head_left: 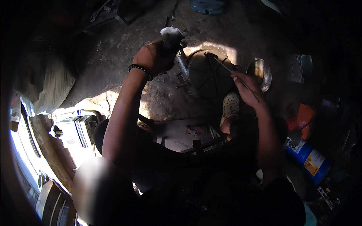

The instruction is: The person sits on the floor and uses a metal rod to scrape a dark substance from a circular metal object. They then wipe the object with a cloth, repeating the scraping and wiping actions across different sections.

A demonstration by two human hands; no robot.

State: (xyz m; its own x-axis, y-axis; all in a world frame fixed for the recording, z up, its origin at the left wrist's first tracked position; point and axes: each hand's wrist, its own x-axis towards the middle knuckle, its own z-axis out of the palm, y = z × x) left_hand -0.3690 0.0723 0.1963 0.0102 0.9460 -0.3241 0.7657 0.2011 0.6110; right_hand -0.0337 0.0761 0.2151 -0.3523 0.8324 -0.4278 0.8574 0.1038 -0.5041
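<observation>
My left hand (154, 59), with a dark beaded bracelet at its wrist, is closed around a dark object (172, 37) with a pale, rough-looking top. Shadow hides what kind of thing it is. In my right hand (247, 88) a thin straight rod (222, 64) is pinched, its far end pointing up and left. That end appears over a round, dark metal piece (200, 77) with bar-like lines across it, lying on the ground; contact cannot be made out. A metal tube (183, 62) lies at the round piece's left side, just below my left hand.
A shiny metal bowl (267, 75) lies right of the round piece. A foot in a pale perforated shoe (230, 105) is close below. A blue can (307, 160) stands at right, a motor-like machine (81, 130) and pale cloth (52, 84) at left. A blurred round shape (94, 188) fills the lower left.
</observation>
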